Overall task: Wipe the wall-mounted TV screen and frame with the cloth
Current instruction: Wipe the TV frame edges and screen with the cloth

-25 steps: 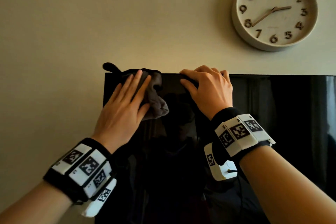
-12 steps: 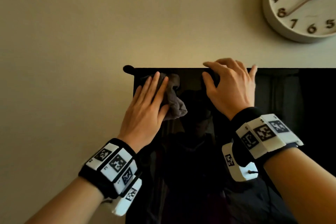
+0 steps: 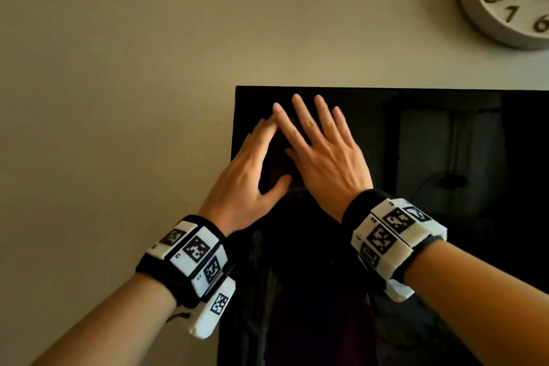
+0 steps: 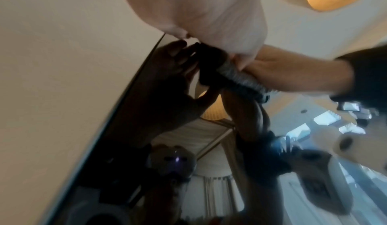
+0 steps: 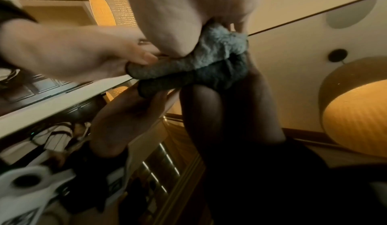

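Note:
The black wall-mounted TV fills the lower right of the head view, its top-left corner just above my hands. My left hand and right hand lie flat side by side on the screen near that corner, fingers straight, the index fingers crossing. The grey cloth is pressed against the glass under my right palm, and my left thumb touches its edge. In the left wrist view the cloth sits between both hands. From the head view the cloth is almost wholly hidden.
A round white wall clock hangs above the TV at the upper right. Bare beige wall lies left of and above the screen. The glass reflects a lamp and room furniture.
My right hand has left the TV's top edge and now lies flat beside the left hand. The cloth has come down off the top frame and is covered by both hands.

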